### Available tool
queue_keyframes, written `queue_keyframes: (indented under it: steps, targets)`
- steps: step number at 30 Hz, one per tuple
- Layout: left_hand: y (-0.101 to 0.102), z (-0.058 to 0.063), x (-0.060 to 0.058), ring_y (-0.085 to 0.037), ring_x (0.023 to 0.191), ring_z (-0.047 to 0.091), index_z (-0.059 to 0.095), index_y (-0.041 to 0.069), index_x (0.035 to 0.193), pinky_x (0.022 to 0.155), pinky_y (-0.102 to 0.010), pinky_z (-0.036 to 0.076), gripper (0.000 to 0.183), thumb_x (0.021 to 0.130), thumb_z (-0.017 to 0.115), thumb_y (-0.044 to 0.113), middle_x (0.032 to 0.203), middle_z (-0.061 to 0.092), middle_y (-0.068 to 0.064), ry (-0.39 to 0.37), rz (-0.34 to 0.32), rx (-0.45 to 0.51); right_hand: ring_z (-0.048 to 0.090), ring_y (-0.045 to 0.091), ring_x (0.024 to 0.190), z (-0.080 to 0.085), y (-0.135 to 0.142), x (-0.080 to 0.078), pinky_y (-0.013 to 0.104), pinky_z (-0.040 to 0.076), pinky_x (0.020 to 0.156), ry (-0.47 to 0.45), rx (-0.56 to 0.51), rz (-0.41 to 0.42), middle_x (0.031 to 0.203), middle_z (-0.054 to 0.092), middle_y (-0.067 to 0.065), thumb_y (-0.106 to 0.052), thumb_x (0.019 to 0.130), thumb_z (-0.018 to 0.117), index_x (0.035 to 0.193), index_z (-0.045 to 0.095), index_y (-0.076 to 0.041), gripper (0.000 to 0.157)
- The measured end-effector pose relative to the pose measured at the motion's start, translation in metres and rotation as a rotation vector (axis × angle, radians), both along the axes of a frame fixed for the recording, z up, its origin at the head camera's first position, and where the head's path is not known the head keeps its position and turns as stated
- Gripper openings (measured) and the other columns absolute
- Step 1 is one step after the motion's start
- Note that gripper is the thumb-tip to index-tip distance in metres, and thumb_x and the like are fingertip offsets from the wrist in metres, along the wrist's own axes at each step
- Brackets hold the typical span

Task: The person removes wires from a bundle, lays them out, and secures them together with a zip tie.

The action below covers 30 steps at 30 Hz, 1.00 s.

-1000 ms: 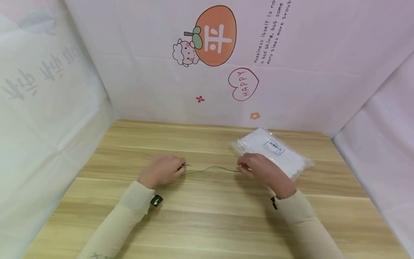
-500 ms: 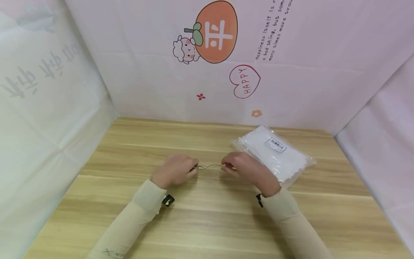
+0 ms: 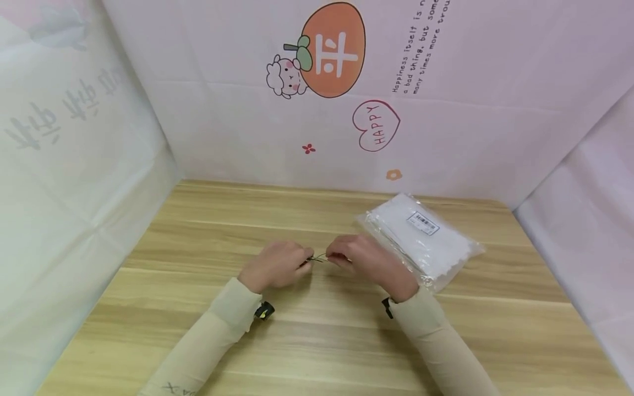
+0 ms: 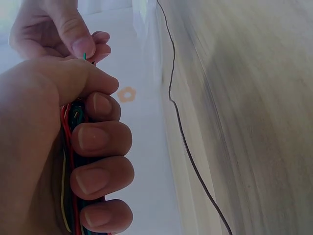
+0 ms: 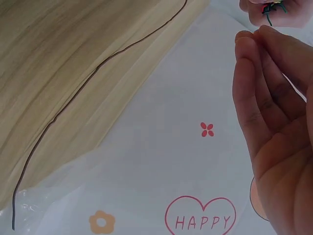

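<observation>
- The bundle of coloured insulated wires [image 4: 77, 115], red, dark green and yellow among them, lies inside the left hand [image 3: 278, 265], left of the clear plastic packet [image 3: 443, 256]; the fingers curl fully round it
- The right hand [image 3: 364, 259] is just beside the packet's left edge, thumb and fingertips together; the head view shows a thin strand [image 3: 317, 259] reaching them, so it appears to pinch that strand, though the right wrist view hides the contact
- A green wire tip [image 4: 84, 56] pokes out above the left hand, toward the right thumb, left of the packet
- A dark wire [image 5: 99, 67] shows its own bends in both wrist views; I cannot tell whether it joins the bundle
- Handling, as a judgement: very light, springy, likely to keep kinks; the smooth coating may slip, and thin ends could bend or snag under hard pulling
- Best hold: a loose fist round the bundle's middle, with a fingertip pinch near a strand's end
</observation>
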<state>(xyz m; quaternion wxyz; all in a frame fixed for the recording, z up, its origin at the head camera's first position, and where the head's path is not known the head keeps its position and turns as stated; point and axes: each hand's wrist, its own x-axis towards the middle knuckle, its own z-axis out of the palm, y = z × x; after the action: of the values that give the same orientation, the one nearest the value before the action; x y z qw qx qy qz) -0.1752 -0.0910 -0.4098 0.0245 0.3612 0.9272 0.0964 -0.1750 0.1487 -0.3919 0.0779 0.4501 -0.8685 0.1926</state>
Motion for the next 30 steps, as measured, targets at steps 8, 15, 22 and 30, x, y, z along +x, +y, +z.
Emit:
queue_keyframes:
  steps: [8,15,22,30]
  targets:
    - [0.004,-0.002,0.002,-0.008,0.059,0.037,0.049,0.019,0.076,0.052,-0.025,0.030,0.027,0.103,0.054,0.022,0.064,0.039,0.008,0.021,-0.017,-0.009,0.071,0.011,0.081,0.000,-0.002,0.001,0.022,0.059,0.074,0.020,0.036,0.007,0.094,0.078,0.003,-0.009,0.092,0.080,0.098,0.078,-0.007,0.006]
    - [0.006,-0.004,0.002,-0.008,0.059,0.038,0.050,0.020,0.077,0.052,-0.026,0.031,0.027,0.104,0.052,0.023,0.064,0.040,0.008,-0.010,0.005,-0.008,0.069,0.008,0.080,0.000,-0.003,0.004,0.020,0.057,0.073,-0.002,0.044,0.003,0.094,0.077,0.000,-0.007,0.090,0.077,0.101,0.079,-0.008,0.011]
    - [0.010,-0.004,0.003,-0.009,0.060,0.040,0.056,0.019,0.082,0.053,-0.027,0.033,0.025,0.106,0.049,0.023,0.065,0.041,0.008,-0.048,-0.004,0.018,0.070,0.008,0.084,0.002,-0.008,0.005,0.024,0.059,0.076,-0.009,0.077,0.007,0.096,0.078,-0.001,-0.007,0.092,0.080,0.104,0.080,-0.010,0.012]
    - [0.008,-0.002,0.005,-0.007,0.057,0.035,0.052,0.019,0.078,0.053,-0.025,0.029,0.028,0.106,0.048,0.023,0.064,0.038,0.009,-0.059,-0.030,0.022,0.068,0.009,0.083,0.008,-0.006,0.004,0.022,0.057,0.074,-0.029,0.106,-0.034,0.092,0.073,-0.001,0.000,0.094,0.075,0.097,0.079,-0.011,0.012]
